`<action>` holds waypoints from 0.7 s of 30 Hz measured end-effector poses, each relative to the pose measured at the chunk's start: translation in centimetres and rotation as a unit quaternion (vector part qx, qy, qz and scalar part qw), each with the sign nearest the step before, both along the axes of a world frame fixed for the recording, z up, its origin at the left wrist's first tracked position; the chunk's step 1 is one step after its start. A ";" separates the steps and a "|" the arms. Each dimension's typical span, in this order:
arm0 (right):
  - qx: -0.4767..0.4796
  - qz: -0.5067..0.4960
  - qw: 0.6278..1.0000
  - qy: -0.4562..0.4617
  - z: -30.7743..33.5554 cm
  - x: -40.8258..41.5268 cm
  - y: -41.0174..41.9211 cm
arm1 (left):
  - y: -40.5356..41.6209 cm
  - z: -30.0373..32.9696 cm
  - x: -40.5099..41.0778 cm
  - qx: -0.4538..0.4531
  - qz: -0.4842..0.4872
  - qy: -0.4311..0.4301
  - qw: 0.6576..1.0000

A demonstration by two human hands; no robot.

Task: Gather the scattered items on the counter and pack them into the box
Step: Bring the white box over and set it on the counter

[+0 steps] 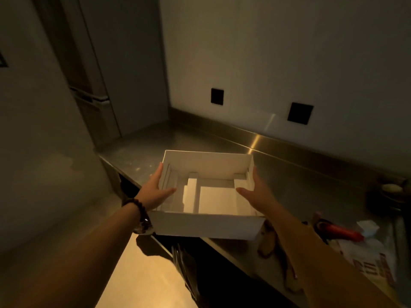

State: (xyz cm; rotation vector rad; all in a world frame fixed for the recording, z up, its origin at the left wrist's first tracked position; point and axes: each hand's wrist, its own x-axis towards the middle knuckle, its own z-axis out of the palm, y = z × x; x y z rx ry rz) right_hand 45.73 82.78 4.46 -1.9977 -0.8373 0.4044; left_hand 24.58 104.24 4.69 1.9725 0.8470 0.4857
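Observation:
An open white box with a white cardboard insert sits at the counter's front left, its near wall overhanging the edge. My left hand holds its left wall, fingers outside and thumb over the rim. My right hand holds the right wall the same way. Scattered items lie to the right: a red-handled tool, a small white piece, a printed paper sheet and a brown object partly hidden by my right forearm.
The steel counter runs along a wall with two black sockets. A dark bowl-like object stands at the far right. A tall cabinet closes off the left end. Floor lies below left.

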 end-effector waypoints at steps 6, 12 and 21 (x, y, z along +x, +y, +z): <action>-0.002 -0.060 0.998 0.023 -0.7 5.9 2.9 | 4.8 -1.5 8.4 -0.024 -0.033 0.019 0.999; -0.019 -0.107 0.991 0.072 -2.8 9.6 4.2 | 7.8 -3.8 14.8 -0.035 -0.091 0.052 0.994; -0.075 -0.215 0.971 0.068 -4.1 14.9 4.1 | 10.9 -4.8 25.3 -0.070 -0.190 0.077 0.976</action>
